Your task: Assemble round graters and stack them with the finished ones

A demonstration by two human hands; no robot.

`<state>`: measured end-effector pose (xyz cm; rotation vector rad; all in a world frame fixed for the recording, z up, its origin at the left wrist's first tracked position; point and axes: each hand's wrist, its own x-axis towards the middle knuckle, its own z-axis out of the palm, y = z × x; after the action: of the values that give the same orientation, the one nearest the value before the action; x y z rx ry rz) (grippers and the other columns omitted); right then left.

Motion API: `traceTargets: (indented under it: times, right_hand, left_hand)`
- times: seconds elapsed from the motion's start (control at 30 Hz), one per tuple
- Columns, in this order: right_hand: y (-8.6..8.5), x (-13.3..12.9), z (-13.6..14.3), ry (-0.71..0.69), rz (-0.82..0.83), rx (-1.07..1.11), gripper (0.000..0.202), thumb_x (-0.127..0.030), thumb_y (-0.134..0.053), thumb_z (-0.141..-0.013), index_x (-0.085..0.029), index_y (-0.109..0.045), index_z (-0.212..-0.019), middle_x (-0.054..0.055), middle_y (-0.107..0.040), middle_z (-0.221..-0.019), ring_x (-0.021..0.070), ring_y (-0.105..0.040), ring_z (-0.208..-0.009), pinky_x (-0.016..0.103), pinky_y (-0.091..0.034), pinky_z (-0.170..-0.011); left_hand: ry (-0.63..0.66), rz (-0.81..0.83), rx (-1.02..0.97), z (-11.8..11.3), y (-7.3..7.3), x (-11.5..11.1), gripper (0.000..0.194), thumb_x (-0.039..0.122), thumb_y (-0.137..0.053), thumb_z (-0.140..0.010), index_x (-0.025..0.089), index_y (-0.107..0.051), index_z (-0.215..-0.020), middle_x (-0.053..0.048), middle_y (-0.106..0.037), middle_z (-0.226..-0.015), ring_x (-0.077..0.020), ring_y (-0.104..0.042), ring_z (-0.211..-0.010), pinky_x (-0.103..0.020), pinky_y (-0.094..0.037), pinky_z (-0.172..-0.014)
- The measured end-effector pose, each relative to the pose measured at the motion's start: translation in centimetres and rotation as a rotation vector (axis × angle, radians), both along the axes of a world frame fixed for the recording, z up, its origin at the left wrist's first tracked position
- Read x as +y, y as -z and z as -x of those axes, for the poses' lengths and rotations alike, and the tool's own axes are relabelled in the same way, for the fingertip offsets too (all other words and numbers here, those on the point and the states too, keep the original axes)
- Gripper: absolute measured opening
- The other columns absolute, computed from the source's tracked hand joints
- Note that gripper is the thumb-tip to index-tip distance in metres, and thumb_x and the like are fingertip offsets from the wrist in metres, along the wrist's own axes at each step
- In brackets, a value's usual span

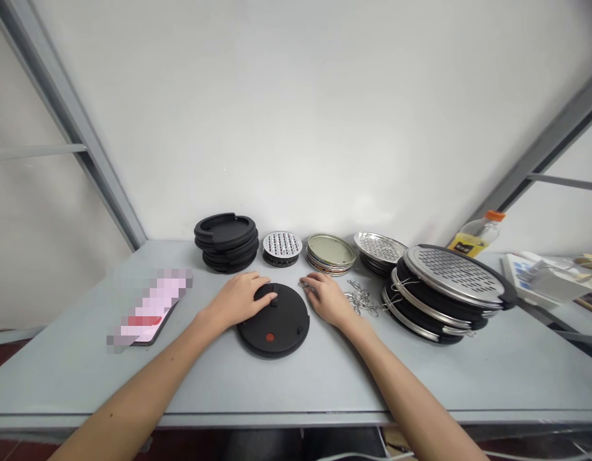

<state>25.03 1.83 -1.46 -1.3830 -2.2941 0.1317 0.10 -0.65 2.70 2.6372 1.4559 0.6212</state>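
My left hand (pixel 240 298) grips the upper left edge of a round black plastic disc (pixel 281 326), its thumb lying on top near a small slot. The disc lies flat on the table, with a reddish-brown dot near its front. To the right of the disc, my right hand (pixel 327 298) rests low with bent fingers, and a bit of thin metal wire clip (pixel 305 285) shows at its fingertips. Beside that hand is a loose heap of wire clips (pixel 360 298). What lies under the right palm is hidden.
Behind the hands stand stacked black rings (pixel 226 240), small perforated discs (pixel 282 245), greenish metal lids (pixel 331 250) and larger perforated plates (pixel 379 246). On the right are stacked assembled grater lids (pixel 452 275) and a yellow-liquid bottle (pixel 475 234). A phone (pixel 156 304) lies left.
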Motion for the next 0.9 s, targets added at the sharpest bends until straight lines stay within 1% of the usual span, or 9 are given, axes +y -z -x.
traceTargets:
  times: [0.13,0.33,0.43,0.57,0.67,0.77,0.83,0.9]
  right_hand:
    - [-0.3,-0.1,-0.1,-0.027,0.001,0.023,0.023,-0.02,-0.048,-0.091,-0.017,-0.064,-0.106,0.011,-0.063,-0.109,0.0225,-0.056,-0.103,0.033,-0.042,-0.092]
    - [-0.6,-0.2,0.0,0.025,0.032,0.074,0.01,-0.021,-0.055,-0.087,-0.017,-0.061,-0.094,0.009,-0.065,-0.1,0.022,-0.057,-0.097,0.031,-0.043,-0.085]
    - [-0.7,-0.3,0.0,0.028,0.035,0.095,0.006,-0.021,-0.056,-0.086,-0.018,-0.059,-0.09,0.008,-0.066,-0.095,0.0209,-0.058,-0.093,0.029,-0.042,-0.081]
    - [-0.8,-0.4,-0.1,0.047,0.058,0.121,0.006,-0.019,-0.053,-0.086,-0.02,-0.059,-0.086,0.005,-0.067,-0.087,0.0185,-0.059,-0.083,0.027,-0.041,-0.072]
    - [-1.0,-0.4,-0.2,0.062,0.061,0.169,0.008,-0.018,-0.053,-0.084,-0.02,-0.059,-0.087,0.004,-0.068,-0.087,0.0178,-0.061,-0.081,0.028,-0.041,-0.07]
    - [-1.2,-0.4,-0.1,0.06,0.047,0.263,0.011,-0.018,-0.052,-0.083,-0.02,-0.061,-0.089,0.004,-0.069,-0.087,0.0183,-0.062,-0.081,0.029,-0.043,-0.072]
    - [-1.3,-0.4,0.0,0.053,0.064,0.379,0.012,-0.021,-0.051,-0.085,-0.02,-0.062,-0.091,0.004,-0.069,-0.085,0.0183,-0.063,-0.078,0.03,-0.046,-0.072]
    - [-1.3,-0.2,0.1,0.039,0.124,0.533,0.015,-0.025,-0.052,-0.085,-0.018,-0.062,-0.094,0.005,-0.069,-0.085,0.0179,-0.065,-0.075,0.031,-0.048,-0.07]
  left_hand:
    - [0.014,0.002,0.018,-0.1,-0.2,-0.2,0.031,0.042,-0.052,-0.092,0.02,-0.066,-0.11,-0.007,-0.067,-0.1,-0.0231,-0.063,-0.092,-0.034,-0.048,-0.083]
    - [0.019,0.019,0.044,-0.2,-0.4,-0.4,0.03,0.041,-0.051,-0.093,0.021,-0.065,-0.11,-0.005,-0.065,-0.099,-0.0222,-0.063,-0.089,-0.033,-0.048,-0.081]
    - [0.017,0.017,0.042,-0.2,-0.3,-0.3,0.03,0.041,-0.051,-0.093,0.021,-0.065,-0.11,-0.006,-0.065,-0.098,-0.0225,-0.063,-0.089,-0.034,-0.048,-0.081]
    - [0.008,0.005,0.034,-0.2,-0.1,-0.1,0.031,0.041,-0.051,-0.092,0.02,-0.066,-0.111,-0.007,-0.065,-0.1,-0.0233,-0.063,-0.091,-0.035,-0.048,-0.084]
    - [0.003,0.002,0.026,-0.1,-0.1,-0.1,0.032,0.041,-0.051,-0.092,0.02,-0.066,-0.111,-0.007,-0.066,-0.102,-0.0231,-0.063,-0.092,-0.035,-0.048,-0.085]
    - [0.009,0.007,0.004,0.0,-0.1,0.0,0.032,0.041,-0.051,-0.092,0.02,-0.065,-0.112,-0.008,-0.066,-0.103,-0.0228,-0.062,-0.092,-0.035,-0.048,-0.083]
    - [0.014,0.006,-0.013,-0.1,0.0,0.0,0.032,0.041,-0.051,-0.092,0.019,-0.066,-0.111,-0.009,-0.066,-0.103,-0.0235,-0.062,-0.092,-0.036,-0.048,-0.084]
    - [0.028,-0.009,-0.029,-0.2,0.0,0.0,0.03,0.039,-0.053,-0.091,0.019,-0.066,-0.109,-0.009,-0.066,-0.103,-0.0245,-0.061,-0.096,-0.038,-0.048,-0.087]
